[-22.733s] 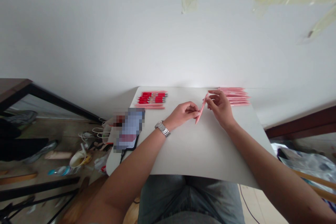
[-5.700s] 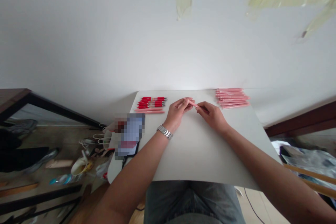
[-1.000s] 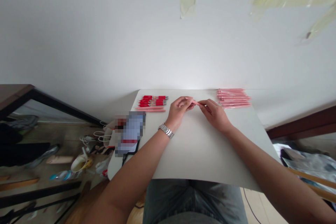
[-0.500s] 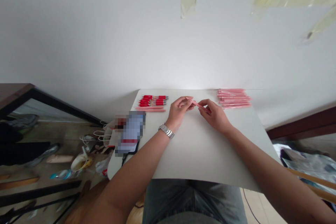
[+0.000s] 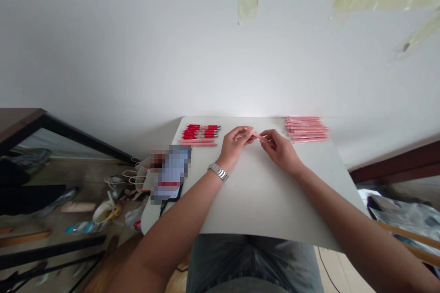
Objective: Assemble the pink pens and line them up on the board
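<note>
Between my two hands, a slim pink pen [image 5: 257, 135] is held just above the white table [image 5: 254, 201]. My left hand [image 5: 236, 139] pinches its left end, and my right hand [image 5: 279, 147] is closed round its right end; the fingers partly hide it. To the left lie several red pens [image 5: 201, 132] in a row, with a couple of pink pens [image 5: 197, 143] just in front of them. On the right side, a pile of similar pink pens [image 5: 305, 129] lies close to the wall.
A phone, blurred out [image 5: 172, 174], lies at the table's left edge with a cable. Behind the table rises a white wall [image 5: 206, 55] with yellowed tape. Clutter, including a cup [image 5: 103, 213], covers the floor at left; a plastic-covered heap [image 5: 409, 217] is at right.
Both hands keep almost the same place and grip on the pink pen. The whole view has shifted very slightly.
</note>
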Available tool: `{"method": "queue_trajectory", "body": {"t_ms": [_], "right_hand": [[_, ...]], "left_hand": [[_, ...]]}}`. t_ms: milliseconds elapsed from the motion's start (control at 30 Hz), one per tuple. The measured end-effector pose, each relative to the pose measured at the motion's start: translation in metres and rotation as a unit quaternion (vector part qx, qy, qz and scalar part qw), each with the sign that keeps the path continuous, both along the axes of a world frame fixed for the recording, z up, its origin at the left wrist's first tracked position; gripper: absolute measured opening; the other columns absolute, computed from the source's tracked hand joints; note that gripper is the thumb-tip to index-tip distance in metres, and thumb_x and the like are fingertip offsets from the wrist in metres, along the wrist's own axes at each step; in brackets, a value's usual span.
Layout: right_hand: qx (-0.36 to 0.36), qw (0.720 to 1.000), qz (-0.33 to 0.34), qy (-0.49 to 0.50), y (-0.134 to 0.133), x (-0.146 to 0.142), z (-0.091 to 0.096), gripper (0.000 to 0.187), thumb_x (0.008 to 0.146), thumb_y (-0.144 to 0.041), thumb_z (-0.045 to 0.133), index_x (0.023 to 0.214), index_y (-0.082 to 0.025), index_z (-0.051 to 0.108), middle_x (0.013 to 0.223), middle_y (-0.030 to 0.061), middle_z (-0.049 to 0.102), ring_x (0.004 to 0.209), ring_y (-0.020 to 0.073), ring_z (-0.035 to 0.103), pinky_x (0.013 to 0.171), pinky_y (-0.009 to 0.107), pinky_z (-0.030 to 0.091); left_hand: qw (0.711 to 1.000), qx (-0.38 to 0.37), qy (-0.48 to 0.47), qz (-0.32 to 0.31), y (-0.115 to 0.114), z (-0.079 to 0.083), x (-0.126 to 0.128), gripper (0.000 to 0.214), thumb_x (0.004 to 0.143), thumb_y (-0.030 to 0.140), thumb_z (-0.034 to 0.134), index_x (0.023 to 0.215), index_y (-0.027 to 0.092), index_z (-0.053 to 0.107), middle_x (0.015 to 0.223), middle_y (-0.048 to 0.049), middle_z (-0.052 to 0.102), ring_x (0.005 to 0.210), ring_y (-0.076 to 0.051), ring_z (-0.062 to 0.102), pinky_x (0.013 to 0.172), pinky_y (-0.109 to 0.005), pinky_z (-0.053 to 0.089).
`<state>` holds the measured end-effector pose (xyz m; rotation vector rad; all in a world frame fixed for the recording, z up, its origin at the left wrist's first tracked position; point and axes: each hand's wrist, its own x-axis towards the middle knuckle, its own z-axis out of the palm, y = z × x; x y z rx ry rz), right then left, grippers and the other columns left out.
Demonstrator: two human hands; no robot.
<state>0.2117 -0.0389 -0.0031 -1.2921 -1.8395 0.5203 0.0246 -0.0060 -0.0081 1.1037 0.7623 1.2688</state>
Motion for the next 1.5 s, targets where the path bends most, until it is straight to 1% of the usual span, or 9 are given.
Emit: {"method": "queue_trajectory", "body": {"t_ms": [100,200,333,533,667,767,900,1233,1500], "right_hand": [[0.002,1.0,0.012,-0.007,-0.001,-0.001,0.004,0.033,0.107,-0.045,0.045,0.124,-0.022,0.062,0.091,0.006,0.073,0.081,0.02,0.067,0.077,0.032,0.052],[0.016,0.999,0.017,-0.027,0.0,-0.001,0.005,0.038,0.109,-0.045,0.038,0.112,-0.022,0.067,0.088,0.0062,0.071,0.083,0.0206,0.067,0.078,0.033,0.051],[0.019,0.999,0.013,-0.036,0.002,0.001,0.002,0.035,0.107,-0.047,0.043,0.11,-0.023,0.067,0.089,0.0061,0.071,0.081,0.0207,0.066,0.074,0.032,0.05],[0.034,0.999,-0.007,-0.019,0.004,0.003,-0.002,0.026,0.104,-0.045,0.052,0.108,-0.023,0.066,0.099,0.0073,0.073,0.082,0.0188,0.066,0.073,0.031,0.052],[0.038,0.999,-0.017,-0.017,0.004,0.005,-0.006,0.024,0.102,-0.045,0.055,0.107,-0.023,0.065,0.096,0.0067,0.073,0.076,0.0182,0.065,0.07,0.031,0.054],[0.027,0.999,-0.015,-0.02,0.003,0.004,-0.006,0.024,0.101,-0.044,0.055,0.111,-0.024,0.065,0.095,0.0057,0.072,0.073,0.017,0.065,0.069,0.03,0.054],[0.014,1.0,-0.007,-0.02,0.002,0.003,-0.004,0.029,0.102,-0.045,0.054,0.122,-0.026,0.064,0.094,0.0051,0.072,0.07,0.0162,0.065,0.066,0.029,0.053],[0.024,1.0,-0.005,-0.011,0.001,0.004,-0.002,0.025,0.104,-0.042,0.051,0.115,-0.025,0.065,0.093,0.0055,0.071,0.077,0.0176,0.065,0.069,0.029,0.053],[0.03,0.999,-0.009,-0.008,0.001,0.004,-0.002,0.025,0.103,-0.043,0.051,0.112,-0.025,0.065,0.094,0.0054,0.071,0.075,0.0174,0.064,0.068,0.029,0.053]], "left_hand": [[1.0,0.0,0.0,0.006,-0.001,0.001,0.001,0.038,0.085,0.05,0.079,0.105,0.018,0.074,0.1,-0.0089,0.078,0.097,-0.021,0.075,0.094,-0.039,0.06],[1.0,0.003,0.004,0.007,-0.001,0.001,0.001,0.038,0.085,0.05,0.079,0.105,0.018,0.074,0.098,-0.0083,0.078,0.094,-0.02,0.074,0.093,-0.039,0.061],[1.0,0.005,0.004,0.01,-0.001,0.001,0.001,0.038,0.085,0.051,0.079,0.104,0.018,0.074,0.099,-0.0076,0.077,0.093,-0.019,0.074,0.093,-0.038,0.061],[1.0,0.007,0.003,0.017,-0.001,0.004,0.0,0.038,0.088,0.053,0.075,0.105,0.018,0.07,0.097,-0.0086,0.077,0.095,-0.019,0.073,0.094,-0.038,0.059],[1.0,-0.004,-0.002,0.014,-0.001,0.006,0.0,0.038,0.088,0.053,0.075,0.105,0.019,0.07,0.099,-0.0086,0.078,0.097,-0.019,0.073,0.098,-0.039,0.058],[1.0,-0.004,-0.005,0.01,-0.002,0.007,-0.001,0.037,0.089,0.051,0.075,0.106,0.019,0.07,0.099,-0.0088,0.078,0.098,-0.019,0.073,0.098,-0.039,0.057],[1.0,0.003,-0.003,0.02,-0.004,0.01,0.0,0.038,0.089,0.052,0.075,0.107,0.019,0.071,0.099,-0.009,0.078,0.098,-0.02,0.073,0.098,-0.039,0.058],[0.999,0.011,-0.009,0.033,-0.003,0.009,-0.002,0.042,0.09,0.052,0.073,0.114,0.018,0.07,0.1,-0.0095,0.077,0.102,-0.019,0.071,0.097,-0.037,0.057],[0.998,0.019,-0.011,0.064,-0.001,0.009,-0.001,0.042,0.088,0.055,0.074,0.11,0.019,0.071,0.099,-0.0087,0.076,0.101,-0.019,0.072,0.097,-0.037,0.057]]}}
